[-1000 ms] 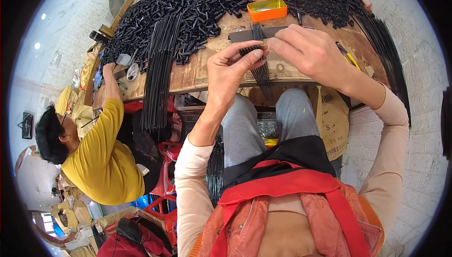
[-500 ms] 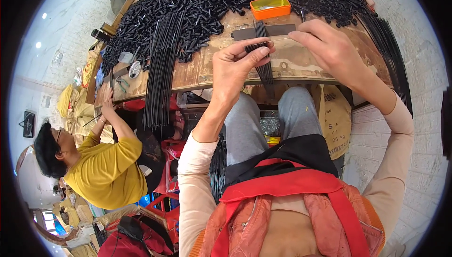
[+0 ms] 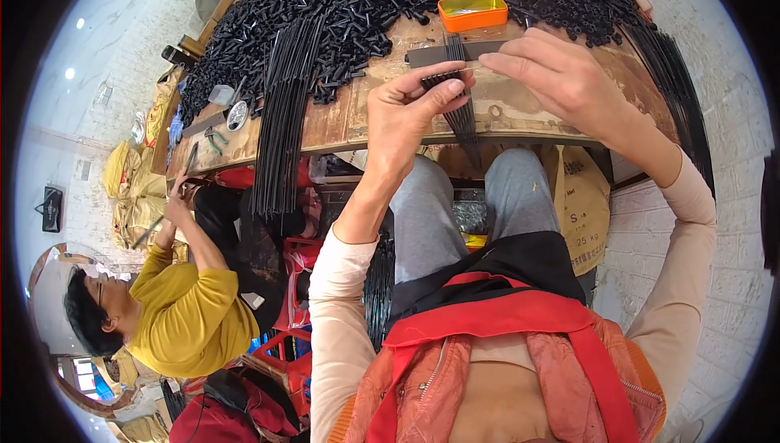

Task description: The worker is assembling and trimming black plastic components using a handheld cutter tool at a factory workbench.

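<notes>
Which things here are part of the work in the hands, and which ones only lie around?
In use:
- left hand gripping a bundle of thin black rods
- right hand at the dark flat bar

Lying about:
- orange tray
- heap of short black pieces
- long black rods
- pliers

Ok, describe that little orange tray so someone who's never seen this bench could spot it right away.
Start at the worn wooden workbench heaped with short black tubes. At the heap's near edge, just beyond the right hand, sits the orange tray. It is the only bright, shallow rectangular box among all the black parts.
</notes>
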A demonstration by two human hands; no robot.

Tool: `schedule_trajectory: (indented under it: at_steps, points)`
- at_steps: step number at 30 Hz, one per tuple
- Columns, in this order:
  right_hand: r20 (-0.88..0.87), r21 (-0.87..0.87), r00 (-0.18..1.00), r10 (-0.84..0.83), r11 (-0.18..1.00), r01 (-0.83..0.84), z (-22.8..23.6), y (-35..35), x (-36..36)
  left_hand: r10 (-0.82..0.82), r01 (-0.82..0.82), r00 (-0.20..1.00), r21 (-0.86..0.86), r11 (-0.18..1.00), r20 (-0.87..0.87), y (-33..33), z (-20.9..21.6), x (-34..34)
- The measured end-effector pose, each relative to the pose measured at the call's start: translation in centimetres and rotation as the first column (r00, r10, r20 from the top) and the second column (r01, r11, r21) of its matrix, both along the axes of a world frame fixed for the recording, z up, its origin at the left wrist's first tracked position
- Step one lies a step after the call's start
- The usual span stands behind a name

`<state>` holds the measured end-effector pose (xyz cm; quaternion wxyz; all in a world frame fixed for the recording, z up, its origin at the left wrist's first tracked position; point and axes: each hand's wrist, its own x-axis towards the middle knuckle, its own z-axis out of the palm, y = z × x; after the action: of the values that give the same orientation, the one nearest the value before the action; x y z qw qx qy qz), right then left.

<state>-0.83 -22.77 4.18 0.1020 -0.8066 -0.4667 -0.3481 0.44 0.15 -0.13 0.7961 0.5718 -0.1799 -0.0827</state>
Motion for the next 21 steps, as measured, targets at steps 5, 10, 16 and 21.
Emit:
schedule_trajectory:
  at_steps: [5, 10, 16, 21]
  points:
    - [-0.001, -0.012, 1.0, 0.028, 1.0, -0.028, 0.1, 0.3, 0.2, 0.022, -0.022, 1.0, -0.001, 1.0, -0.014, 0.4, -0.2, 0.1]
    - [-0.002, -0.035, 1.0, 0.02, 0.999, -0.02, 0.1, -0.1, 0.0, -0.008, 0.008, 1.0, -0.016, 1.0, -0.01, 0.3, -0.2, 0.2]
    - [-0.047, 0.013, 0.998, 0.044, 0.999, -0.044, 0.2, -0.5, 0.4, -0.044, 0.044, 0.999, -0.001, 0.999, 0.006, -0.1, -0.3, 0.6]
    - [-0.014, 0.022, 0.997, 0.072, 0.997, -0.072, 0.7, 0.8, 1.0, -0.053, 0.053, 0.998, 0.015, 0.998, 0.017, -0.1, -1.4, 1.0]
